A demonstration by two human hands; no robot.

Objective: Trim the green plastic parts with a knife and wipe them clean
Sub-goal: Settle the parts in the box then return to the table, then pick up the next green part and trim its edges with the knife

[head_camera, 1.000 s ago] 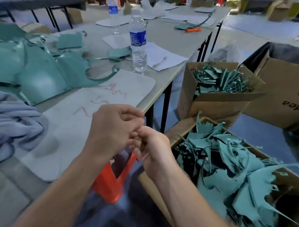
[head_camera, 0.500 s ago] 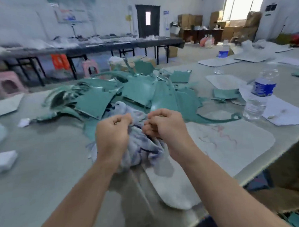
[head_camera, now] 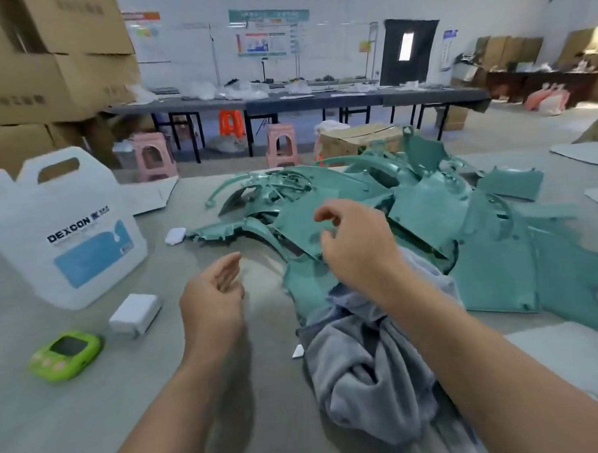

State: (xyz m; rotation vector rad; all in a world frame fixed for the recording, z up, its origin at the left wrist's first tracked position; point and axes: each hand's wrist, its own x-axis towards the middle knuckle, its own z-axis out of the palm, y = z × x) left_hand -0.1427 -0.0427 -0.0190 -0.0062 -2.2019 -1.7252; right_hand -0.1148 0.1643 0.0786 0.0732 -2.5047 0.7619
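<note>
Head view: I have both hands up over the bench (head_camera: 76,424) and neither holds anything. My left hand (head_camera: 211,295) hangs palm-in above bare bench top, its fingers relaxed and slightly apart. My right hand (head_camera: 356,244) hovers further out with its fingers loosely curled around nothing, the tips just above a flat panel (head_camera: 301,222) at the near left edge of the heap.

The green plastic parts (head_camera: 462,226) lie in a tangled pile that spreads from 12 o'clock round to 3 o'clock of my right hand, some flat, some curved, with ragged edges that look untrimmed. From my left hand the pile sits at 1 to 2 o'clock, near but not touching, so the right hand is clearly the nearer one. The flat panel's long side seems to run from about 8 o'clock to 2 o'clock under my right fingertips.

The grey cloth (head_camera: 359,377) is bunched under my right forearm at 6 o'clock of that hand, overlapping the pile's near edge. A pale sliver (head_camera: 298,351) lies at the cloth's left edge, too blurred to name.

At 9 to 10 o'clock stand a white jug (head_camera: 61,230), a small white box (head_camera: 135,314) and a green gadget (head_camera: 65,354).
</note>
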